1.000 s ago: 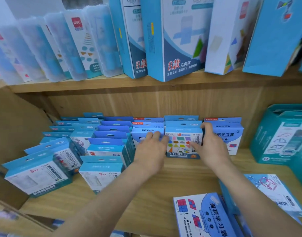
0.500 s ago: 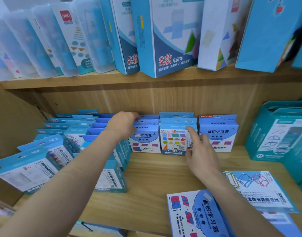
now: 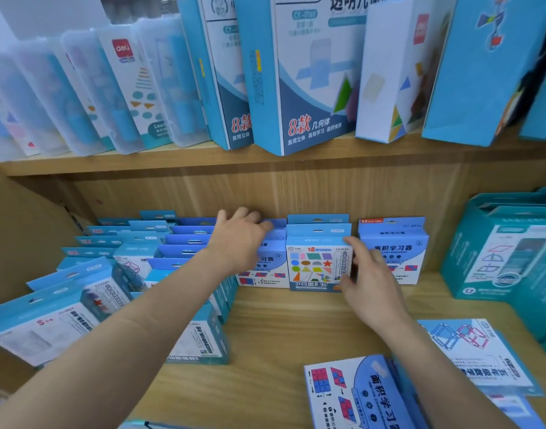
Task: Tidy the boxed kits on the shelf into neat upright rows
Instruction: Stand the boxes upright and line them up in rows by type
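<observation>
Pale wooden shelf point(image 3: 281, 332) under blue boxed kits point(image 3: 316, 264)

Left hand point(image 3: 239, 239) and right hand point(image 3: 370, 286) bare, forearms point(image 3: 141, 329) bare

you've got red "deli" on the clear case point(image 3: 122, 72) | "8款 几何体" on the big blue box point(image 3: 308, 88) | "15" on your shapes kit point(image 3: 318, 264) | "面积学习器" plus "3" on the right kit point(image 3: 398, 239), same title on the flat kit point(image 3: 358, 394)
</observation>
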`<act>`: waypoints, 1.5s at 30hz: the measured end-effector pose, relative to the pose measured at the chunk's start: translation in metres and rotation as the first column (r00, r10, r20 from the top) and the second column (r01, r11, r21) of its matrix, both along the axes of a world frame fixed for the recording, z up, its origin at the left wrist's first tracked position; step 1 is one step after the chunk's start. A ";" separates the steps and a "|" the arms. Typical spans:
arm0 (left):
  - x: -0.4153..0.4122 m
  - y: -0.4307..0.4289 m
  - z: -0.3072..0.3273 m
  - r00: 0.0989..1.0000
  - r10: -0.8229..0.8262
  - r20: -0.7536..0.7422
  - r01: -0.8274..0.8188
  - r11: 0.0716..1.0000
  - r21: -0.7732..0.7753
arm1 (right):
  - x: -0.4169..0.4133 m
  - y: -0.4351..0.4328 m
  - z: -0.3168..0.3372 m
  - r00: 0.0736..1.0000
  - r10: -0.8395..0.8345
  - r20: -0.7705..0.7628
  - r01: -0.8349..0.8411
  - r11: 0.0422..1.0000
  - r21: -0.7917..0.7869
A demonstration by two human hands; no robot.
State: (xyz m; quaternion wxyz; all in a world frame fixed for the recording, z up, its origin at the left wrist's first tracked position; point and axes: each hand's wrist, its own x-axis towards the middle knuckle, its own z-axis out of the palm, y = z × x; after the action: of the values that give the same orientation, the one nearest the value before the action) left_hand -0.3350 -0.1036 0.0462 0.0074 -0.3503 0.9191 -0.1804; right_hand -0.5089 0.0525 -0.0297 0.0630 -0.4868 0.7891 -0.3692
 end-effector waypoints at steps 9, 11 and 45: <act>-0.024 0.002 -0.013 0.964 0.076 -0.255 -0.012 0.970 0.244 | -0.014 -0.010 0.004 0.994 -0.021 0.110 0.026 0.999 -0.040; -0.022 0.002 -0.009 0.975 0.064 -0.211 -0.011 0.970 0.243 | -0.017 -0.014 0.005 0.994 -0.048 0.099 0.051 0.998 -0.036; -0.020 0.045 -0.006 0.877 0.072 -0.474 -0.030 0.995 0.097 | -0.037 0.000 0.049 0.973 0.091 -0.210 -0.108 0.991 -0.074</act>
State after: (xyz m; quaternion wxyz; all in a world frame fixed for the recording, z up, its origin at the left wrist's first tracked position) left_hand -0.3553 -0.0584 0.0400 -0.1989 -0.4074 0.8900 -0.0482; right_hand -0.5454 0.0524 0.0197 -0.0215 -0.5636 0.7497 -0.3461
